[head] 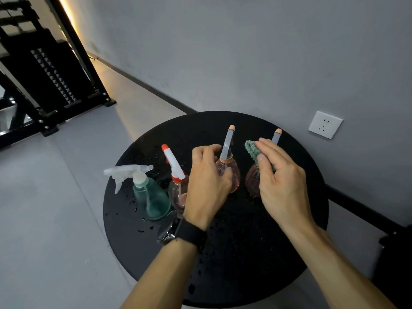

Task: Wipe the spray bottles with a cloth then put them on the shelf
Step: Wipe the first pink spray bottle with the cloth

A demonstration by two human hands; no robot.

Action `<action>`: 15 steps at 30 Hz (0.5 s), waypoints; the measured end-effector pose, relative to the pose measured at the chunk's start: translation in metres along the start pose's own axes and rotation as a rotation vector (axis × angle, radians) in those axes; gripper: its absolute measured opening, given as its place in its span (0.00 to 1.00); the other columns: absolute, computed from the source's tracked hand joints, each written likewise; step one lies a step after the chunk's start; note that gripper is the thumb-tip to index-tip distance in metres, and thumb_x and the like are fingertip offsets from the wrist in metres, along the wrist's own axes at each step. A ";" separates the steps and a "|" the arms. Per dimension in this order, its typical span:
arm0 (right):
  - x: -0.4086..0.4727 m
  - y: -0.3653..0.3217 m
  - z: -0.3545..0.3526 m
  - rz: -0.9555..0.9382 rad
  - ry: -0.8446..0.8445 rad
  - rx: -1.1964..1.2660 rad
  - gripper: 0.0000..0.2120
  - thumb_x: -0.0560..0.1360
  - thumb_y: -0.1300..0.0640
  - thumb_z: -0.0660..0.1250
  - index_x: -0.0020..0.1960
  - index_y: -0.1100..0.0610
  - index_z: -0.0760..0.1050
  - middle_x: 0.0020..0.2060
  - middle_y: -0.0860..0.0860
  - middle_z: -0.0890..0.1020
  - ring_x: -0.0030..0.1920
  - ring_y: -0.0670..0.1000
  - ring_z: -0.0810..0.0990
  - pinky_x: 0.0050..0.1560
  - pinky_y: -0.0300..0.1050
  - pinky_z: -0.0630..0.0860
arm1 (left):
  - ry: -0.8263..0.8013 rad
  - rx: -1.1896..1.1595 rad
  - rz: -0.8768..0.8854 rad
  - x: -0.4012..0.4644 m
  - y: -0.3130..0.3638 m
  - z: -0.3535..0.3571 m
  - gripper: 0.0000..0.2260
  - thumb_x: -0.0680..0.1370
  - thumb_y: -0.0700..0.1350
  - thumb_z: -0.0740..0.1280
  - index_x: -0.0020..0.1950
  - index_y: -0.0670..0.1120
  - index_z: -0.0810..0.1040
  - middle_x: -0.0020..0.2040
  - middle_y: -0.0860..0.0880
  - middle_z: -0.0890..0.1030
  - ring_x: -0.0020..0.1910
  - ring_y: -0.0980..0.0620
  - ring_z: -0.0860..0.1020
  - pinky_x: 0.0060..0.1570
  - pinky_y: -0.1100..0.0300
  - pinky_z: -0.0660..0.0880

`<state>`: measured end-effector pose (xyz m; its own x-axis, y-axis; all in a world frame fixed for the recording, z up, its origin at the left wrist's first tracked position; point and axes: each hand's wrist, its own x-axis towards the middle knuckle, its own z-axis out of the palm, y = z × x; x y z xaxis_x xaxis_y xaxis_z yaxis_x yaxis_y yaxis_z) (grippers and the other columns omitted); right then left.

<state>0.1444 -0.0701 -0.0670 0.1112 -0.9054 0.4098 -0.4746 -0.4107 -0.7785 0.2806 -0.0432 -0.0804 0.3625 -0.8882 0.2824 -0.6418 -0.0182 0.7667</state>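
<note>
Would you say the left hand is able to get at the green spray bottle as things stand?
Probably yes. The left hand grips a round pink bottle now, but the green spray bottle stands just to its left on the black table, with only the red-nozzled bottle between them.

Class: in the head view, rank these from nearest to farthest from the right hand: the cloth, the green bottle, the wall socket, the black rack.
1. Cloth: held in the right hand itself.
2. Green bottle: on the table's left side, beyond the left hand.
3. Wall socket: on the wall, right of the table; close to the green bottle's rank.
4. Black rack: far left, on the floor.
</note>
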 end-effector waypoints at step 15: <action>0.002 0.008 -0.001 0.031 -0.009 0.013 0.16 0.82 0.62 0.59 0.67 0.58 0.75 0.67 0.48 0.76 0.69 0.43 0.70 0.69 0.29 0.61 | -0.131 -0.169 -0.225 0.039 -0.039 0.053 0.12 0.81 0.47 0.67 0.65 0.53 0.75 0.54 0.54 0.81 0.54 0.52 0.79 0.52 0.61 0.75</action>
<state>0.1401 -0.0748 -0.0717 0.1046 -0.9188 0.3807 -0.4665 -0.3834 -0.7971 0.2837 -0.1013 -0.1304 0.3853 -0.9224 0.0261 -0.4299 -0.1544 0.8896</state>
